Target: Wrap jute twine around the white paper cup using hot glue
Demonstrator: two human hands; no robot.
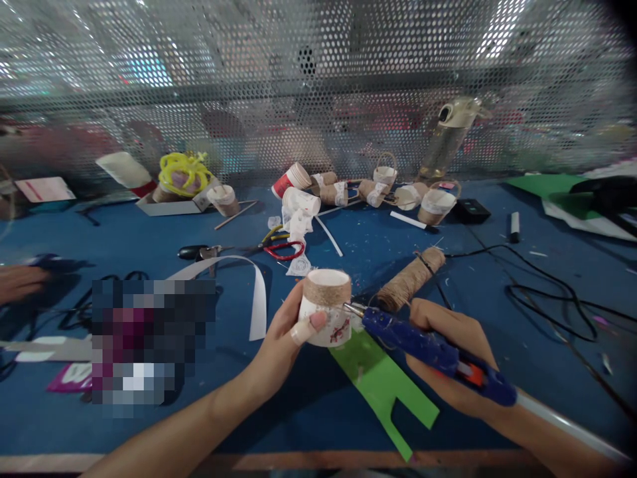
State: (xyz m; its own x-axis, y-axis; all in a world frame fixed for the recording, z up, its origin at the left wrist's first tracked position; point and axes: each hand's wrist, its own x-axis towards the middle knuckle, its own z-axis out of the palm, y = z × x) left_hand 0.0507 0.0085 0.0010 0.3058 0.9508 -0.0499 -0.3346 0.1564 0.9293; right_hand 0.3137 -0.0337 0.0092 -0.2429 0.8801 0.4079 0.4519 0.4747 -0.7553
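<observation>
My left hand [283,338] is closed around a small white paper cup [326,309] with twine wound round its upper part, held above the blue table. My right hand [455,355] grips a blue hot glue gun [428,345], whose metal tip touches the right side of the cup just below the twine band. A spool of brown twine [411,279] lies just behind the gun. A green cut paper piece [385,385] lies flat on the table under the cup and my hands.
Several finished twine-wrapped cups [398,192] lie at the back near a perforated metal screen [318,86]. Red-handled scissors [281,249], a white paper strip [256,292], black cables [547,285] and a water bottle [448,139] lie around. Another person's hand [20,282] rests at the far left.
</observation>
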